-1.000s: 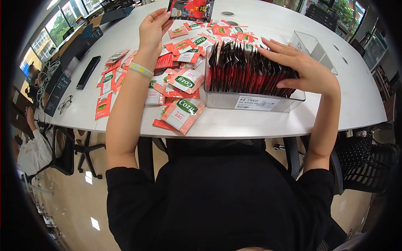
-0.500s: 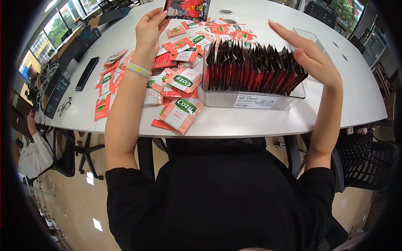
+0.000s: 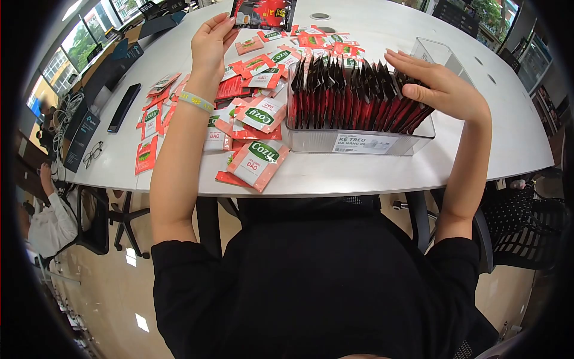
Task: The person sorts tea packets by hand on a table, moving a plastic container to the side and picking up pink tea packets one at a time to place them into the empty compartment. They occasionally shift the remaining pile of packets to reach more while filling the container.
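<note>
At the far side of the table, my left hand (image 3: 210,48) pinches the lower left corner of a black-and-red sachet (image 3: 264,14), whose top is cut off by the view. My right hand (image 3: 442,87) is stretched out flat, fingers together, over the right end of a row of upright black-and-red sachets (image 3: 353,99); it seems to touch their tops. These sachets stand packed in a clear plastic bin (image 3: 305,141) with a white label. Between my arms, left of the bin, lies a loose pile of red-and-white Cozy tea sachets (image 3: 260,161).
A second clear plastic bin (image 3: 445,55) stands behind my right hand. On the left of the white table (image 3: 335,179) lie a black phone (image 3: 124,107), eyeglasses (image 3: 92,154) and a dark box (image 3: 82,140). A person in a white sleeve (image 3: 55,221) sits at far left.
My right hand has come down and slightly left onto the tops of the upright sachets. The left hand and its sachet have shifted slightly left.
</note>
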The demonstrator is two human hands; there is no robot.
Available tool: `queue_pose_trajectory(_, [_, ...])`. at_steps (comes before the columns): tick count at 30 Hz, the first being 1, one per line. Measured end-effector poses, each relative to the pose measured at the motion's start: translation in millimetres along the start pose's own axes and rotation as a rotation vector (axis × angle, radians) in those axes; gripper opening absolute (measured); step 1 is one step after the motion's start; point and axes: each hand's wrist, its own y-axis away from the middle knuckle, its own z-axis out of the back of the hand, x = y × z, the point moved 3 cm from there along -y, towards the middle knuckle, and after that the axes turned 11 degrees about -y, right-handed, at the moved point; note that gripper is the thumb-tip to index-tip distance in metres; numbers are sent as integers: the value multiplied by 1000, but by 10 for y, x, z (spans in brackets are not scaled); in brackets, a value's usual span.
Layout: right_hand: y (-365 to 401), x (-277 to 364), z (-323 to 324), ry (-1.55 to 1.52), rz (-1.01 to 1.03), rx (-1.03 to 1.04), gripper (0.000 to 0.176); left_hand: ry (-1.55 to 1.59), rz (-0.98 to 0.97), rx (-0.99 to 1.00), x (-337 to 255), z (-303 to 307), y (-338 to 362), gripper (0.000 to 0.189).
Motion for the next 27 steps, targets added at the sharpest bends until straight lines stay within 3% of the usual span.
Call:
queue_pose_trajectory(6, [-49,63,32,-103,75,-51,62,4,2,1,-12,-3,2,24])
queue_pose_trajectory(8, [-66,95,8,-76,193,-88,56,2,3,-3,-12,6,2,24])
queue_pose_trajectory(14, [-125,136,-12,-124,113,-76,42,2,-6,-1,-15,1,2,24])
queue_pose_trajectory(18, [-103,138,22,-164,173,-99,44,0,-7,2,-9,0,2,24])
queue_pose_trajectory(21, [-102,159,3,-178,48,-39,46,-5,-4,7,-3,-1,9,24])
queue_pose_trajectory(27, [-143,194,-81,-66,197,-118,58,-7,-14,-1,-9,-1,3,23])
